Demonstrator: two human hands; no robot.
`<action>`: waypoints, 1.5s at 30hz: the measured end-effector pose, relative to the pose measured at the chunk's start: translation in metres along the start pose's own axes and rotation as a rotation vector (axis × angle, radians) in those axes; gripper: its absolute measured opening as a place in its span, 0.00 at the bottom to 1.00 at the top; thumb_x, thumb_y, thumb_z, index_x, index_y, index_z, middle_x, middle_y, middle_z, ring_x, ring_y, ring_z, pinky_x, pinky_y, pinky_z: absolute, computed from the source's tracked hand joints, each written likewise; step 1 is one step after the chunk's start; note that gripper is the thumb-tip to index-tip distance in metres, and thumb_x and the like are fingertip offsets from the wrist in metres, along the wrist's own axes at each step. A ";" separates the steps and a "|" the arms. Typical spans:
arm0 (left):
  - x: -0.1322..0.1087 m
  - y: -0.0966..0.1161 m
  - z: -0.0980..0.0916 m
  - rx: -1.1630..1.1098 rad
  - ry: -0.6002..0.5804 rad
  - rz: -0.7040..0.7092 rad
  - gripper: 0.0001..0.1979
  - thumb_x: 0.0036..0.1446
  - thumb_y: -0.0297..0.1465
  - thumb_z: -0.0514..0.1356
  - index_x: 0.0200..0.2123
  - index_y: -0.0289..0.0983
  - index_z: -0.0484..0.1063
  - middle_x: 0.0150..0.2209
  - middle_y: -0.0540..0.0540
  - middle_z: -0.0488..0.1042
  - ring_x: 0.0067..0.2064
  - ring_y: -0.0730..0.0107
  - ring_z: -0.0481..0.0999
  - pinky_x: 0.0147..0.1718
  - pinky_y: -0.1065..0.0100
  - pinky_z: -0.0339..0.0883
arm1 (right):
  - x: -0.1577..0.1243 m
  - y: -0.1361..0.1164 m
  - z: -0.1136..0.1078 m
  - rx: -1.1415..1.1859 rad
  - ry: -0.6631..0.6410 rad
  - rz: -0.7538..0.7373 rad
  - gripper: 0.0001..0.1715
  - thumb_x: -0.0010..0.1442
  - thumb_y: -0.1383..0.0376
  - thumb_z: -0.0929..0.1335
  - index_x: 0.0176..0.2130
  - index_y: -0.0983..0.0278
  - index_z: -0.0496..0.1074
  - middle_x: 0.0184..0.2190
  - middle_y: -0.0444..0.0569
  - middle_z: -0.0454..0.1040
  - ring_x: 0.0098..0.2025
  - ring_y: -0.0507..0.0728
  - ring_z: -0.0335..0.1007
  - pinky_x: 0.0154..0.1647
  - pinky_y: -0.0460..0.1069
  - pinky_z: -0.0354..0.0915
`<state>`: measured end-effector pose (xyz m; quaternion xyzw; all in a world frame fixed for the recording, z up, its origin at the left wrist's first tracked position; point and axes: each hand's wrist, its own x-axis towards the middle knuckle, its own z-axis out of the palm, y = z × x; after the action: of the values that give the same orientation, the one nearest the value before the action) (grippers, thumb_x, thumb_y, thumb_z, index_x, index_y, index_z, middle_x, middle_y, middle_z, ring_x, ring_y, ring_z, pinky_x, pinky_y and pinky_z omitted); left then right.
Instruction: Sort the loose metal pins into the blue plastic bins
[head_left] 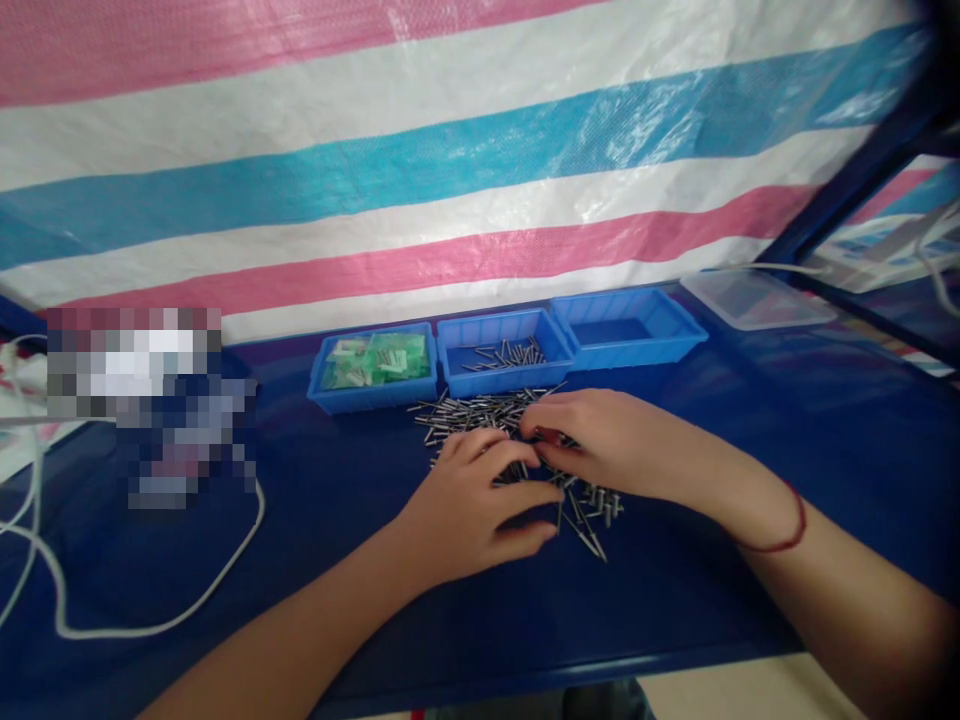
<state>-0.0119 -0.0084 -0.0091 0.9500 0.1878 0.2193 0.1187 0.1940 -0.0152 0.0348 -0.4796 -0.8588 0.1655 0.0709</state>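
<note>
A loose heap of small metal pins lies on the blue table, just in front of the blue bins. My left hand rests on the near side of the heap, fingers curled over the pins. My right hand lies over the heap's right side, its fingertips pinched together against the left hand's fingers; what they grip is hidden. A red cord circles my right wrist.
Three blue bins stand in a row behind the heap: the left bin holds green packets, the middle bin a few pins, the right bin looks bare. A clear plastic lid lies far right. White cables loop at left.
</note>
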 end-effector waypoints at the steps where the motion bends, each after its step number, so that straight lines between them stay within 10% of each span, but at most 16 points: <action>1: 0.000 0.002 0.001 0.021 -0.032 0.052 0.12 0.59 0.40 0.59 0.46 0.47 0.75 0.51 0.47 0.73 0.54 0.58 0.66 0.51 0.58 0.56 | -0.003 0.001 -0.003 0.039 -0.023 -0.011 0.07 0.58 0.70 0.63 0.33 0.63 0.70 0.31 0.46 0.73 0.33 0.53 0.69 0.33 0.46 0.58; 11: 0.001 0.006 0.003 0.168 -0.028 0.105 0.08 0.62 0.32 0.56 0.42 0.43 0.74 0.48 0.48 0.76 0.58 0.57 0.65 0.55 0.53 0.50 | -0.018 0.005 -0.007 0.230 -0.333 0.077 0.07 0.49 0.70 0.66 0.27 0.61 0.74 0.21 0.41 0.73 0.22 0.50 0.66 0.22 0.45 0.54; 45: 0.000 -0.001 0.007 0.193 0.091 -0.178 0.06 0.61 0.31 0.56 0.34 0.38 0.72 0.42 0.47 0.77 0.55 0.56 0.66 0.51 0.54 0.55 | -0.010 -0.004 0.002 -0.009 -0.090 0.099 0.04 0.52 0.70 0.65 0.27 0.62 0.68 0.25 0.45 0.71 0.27 0.52 0.66 0.27 0.47 0.54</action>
<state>-0.0090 -0.0089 -0.0152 0.9257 0.2968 0.2316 0.0373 0.1954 -0.0260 0.0350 -0.5139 -0.8371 0.1862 0.0220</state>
